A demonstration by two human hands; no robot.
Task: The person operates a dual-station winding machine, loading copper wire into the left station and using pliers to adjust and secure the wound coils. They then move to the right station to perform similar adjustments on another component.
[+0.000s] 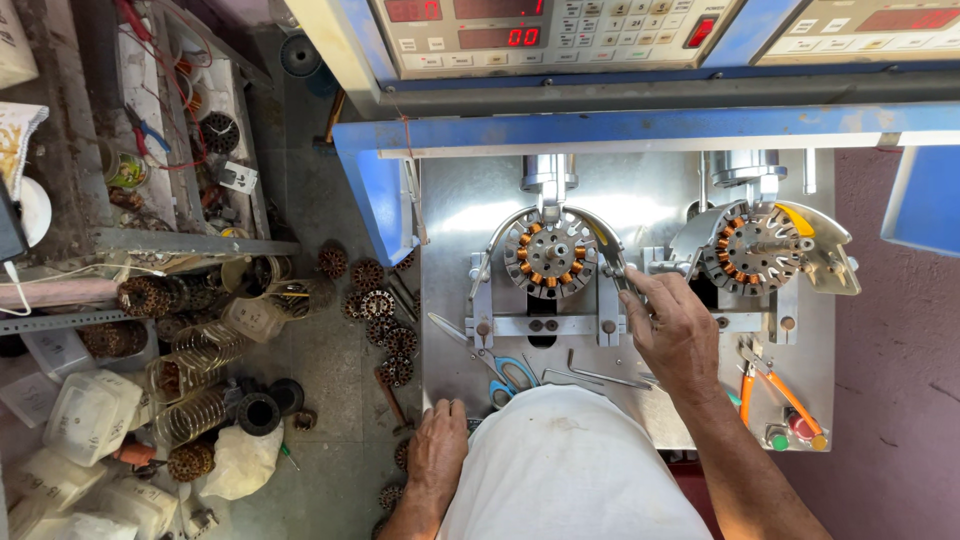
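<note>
Nearest, the left hand (437,447) rests palm down on the desk's (660,210) near left edge, fingers curled over it, holding nothing. Further in, the right hand (672,328) pinches a thin grey tool (614,266) whose long axis slants up-left toward the round copper-wound stator (549,254), mounted face-up at desk centre. Beyond, rectangular grey control panels (540,32) with red displays line the far edge.

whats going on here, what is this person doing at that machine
A person stands at a metal machine bed that holds two round stators wound with copper wire. The right hand touches the curved guard beside the left stator; the right stator is untouched. The left hand rests on the bed's front edge. Blue scissors and orange pliers lie on the bed.
</note>
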